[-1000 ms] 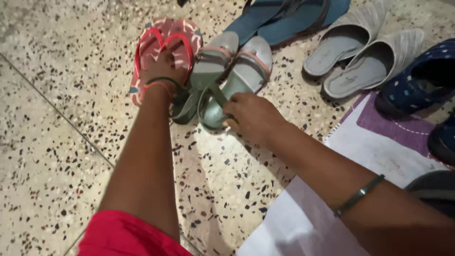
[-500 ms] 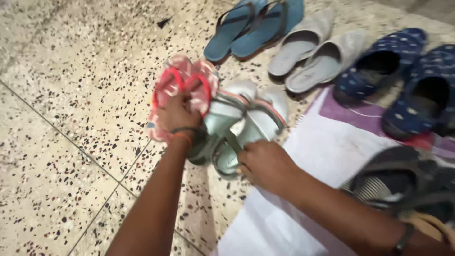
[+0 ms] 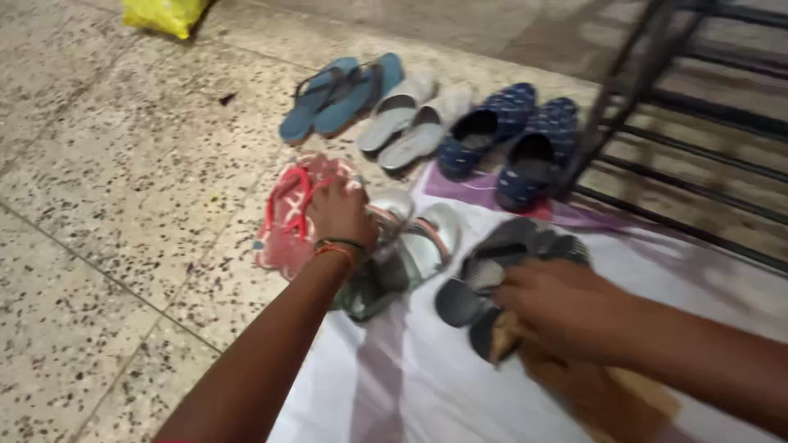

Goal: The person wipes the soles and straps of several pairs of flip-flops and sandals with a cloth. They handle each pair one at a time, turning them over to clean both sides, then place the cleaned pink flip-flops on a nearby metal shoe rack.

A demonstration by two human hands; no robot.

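Note:
My left hand (image 3: 341,213) is closed on a pair of red flip-flops (image 3: 287,215) lying on the speckled floor, and it also presses against a pair of silver-green strapped sandals (image 3: 428,238) just to its right. My right hand (image 3: 566,308) curls over the heel end of a pair of dark grey sandals (image 3: 480,279) on a white cloth (image 3: 410,377). A brown object (image 3: 607,394) lies partly hidden under my right wrist.
Beyond the hands, a row of footwear runs across the floor: blue flip-flops (image 3: 328,94), pale grey slippers (image 3: 406,119) and navy dotted shoes (image 3: 513,135). A black metal rack (image 3: 698,123) stands at the right. A yellow bag (image 3: 164,12) is at the top left.
My right hand let go of the silver-green sandal and moved right onto the dark grey sandals. The view pulled back and swung right, bringing the rack into sight. My left hand stays on the red flip-flops.

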